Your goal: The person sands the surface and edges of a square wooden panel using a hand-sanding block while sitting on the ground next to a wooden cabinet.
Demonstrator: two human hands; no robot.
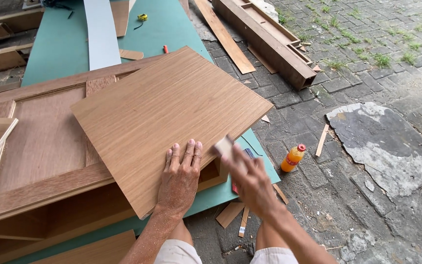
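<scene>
A wood-veneered panel (167,112) lies tilted across a wooden door-like frame (44,142). My left hand (181,176) rests flat on the panel near its front edge, fingers spread. My right hand (250,178) is blurred by motion at the panel's near right edge and grips a small pale block (224,146) against that edge. Both forearms are dusted with sawdust.
A green sheet (64,44) lies under the frame, with a tape measure (142,17) and a grey strip (101,32) on it. An orange bottle with a red cap (293,157) stands on the paving. A long wooden frame (269,41) and offcuts lie around.
</scene>
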